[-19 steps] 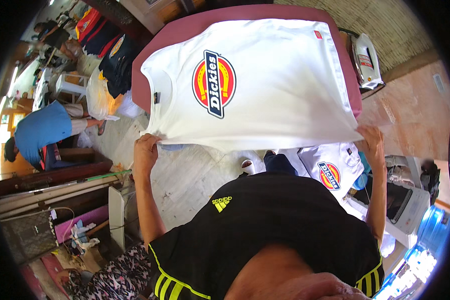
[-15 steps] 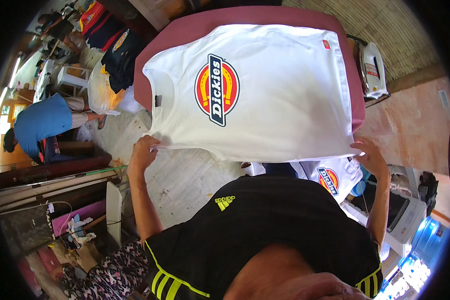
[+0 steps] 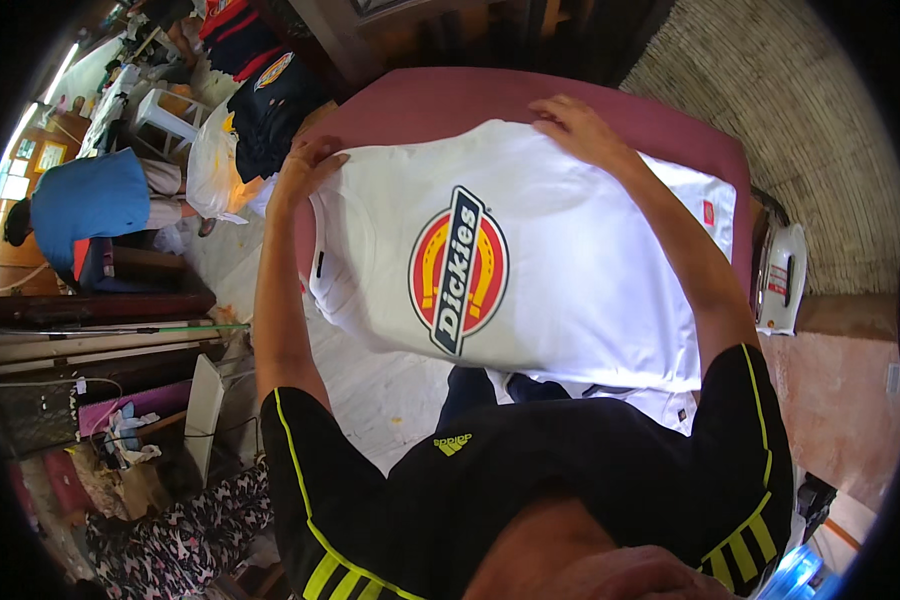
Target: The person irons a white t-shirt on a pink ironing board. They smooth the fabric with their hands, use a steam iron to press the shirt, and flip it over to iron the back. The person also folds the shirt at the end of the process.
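Observation:
A white T-shirt (image 3: 570, 250) lies over a padded board with a maroon cover (image 3: 440, 95); a red, yellow and dark blue print fills its chest. Its near side hangs over the board's near edge. At the shirt's far left corner, by the shoulder, my left hand (image 3: 312, 168) has its fingers bent onto the cloth, apparently pinching it. My right hand (image 3: 577, 130) reaches across to the far edge, fingers stretched out over the cloth and the maroon cover. The neck opening, with a dark label inside, faces left.
A white and red clothes iron (image 3: 780, 275) stands at the board's right end. Folded dark shirts (image 3: 275, 110) and a plastic bag (image 3: 215, 170) are at the far left. Beyond them, a person in a blue shirt (image 3: 90, 215) bends over. Long poles (image 3: 100, 345) lie at the left.
Both hands have moved from the shirt's near edge to its far edge. The shirt has shifted toward me, its near side now draping over the board.

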A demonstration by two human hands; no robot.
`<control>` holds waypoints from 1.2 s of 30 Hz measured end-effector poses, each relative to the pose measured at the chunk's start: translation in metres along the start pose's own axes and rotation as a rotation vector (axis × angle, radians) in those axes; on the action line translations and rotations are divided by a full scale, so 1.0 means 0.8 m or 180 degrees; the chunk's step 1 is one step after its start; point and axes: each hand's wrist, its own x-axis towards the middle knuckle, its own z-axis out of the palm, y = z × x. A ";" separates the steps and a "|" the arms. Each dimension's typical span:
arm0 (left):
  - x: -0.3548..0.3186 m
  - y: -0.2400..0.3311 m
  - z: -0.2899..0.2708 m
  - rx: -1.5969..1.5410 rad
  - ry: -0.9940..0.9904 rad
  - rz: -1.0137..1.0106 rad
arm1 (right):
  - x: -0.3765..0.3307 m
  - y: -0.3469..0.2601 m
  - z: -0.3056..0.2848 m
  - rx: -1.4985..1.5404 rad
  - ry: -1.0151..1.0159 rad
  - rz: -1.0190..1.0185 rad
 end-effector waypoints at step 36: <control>0.088 -0.025 -0.050 -0.0593 -0.1327 0.0972 | 0.125 -0.025 0.013 0.1143 -0.2082 0.0779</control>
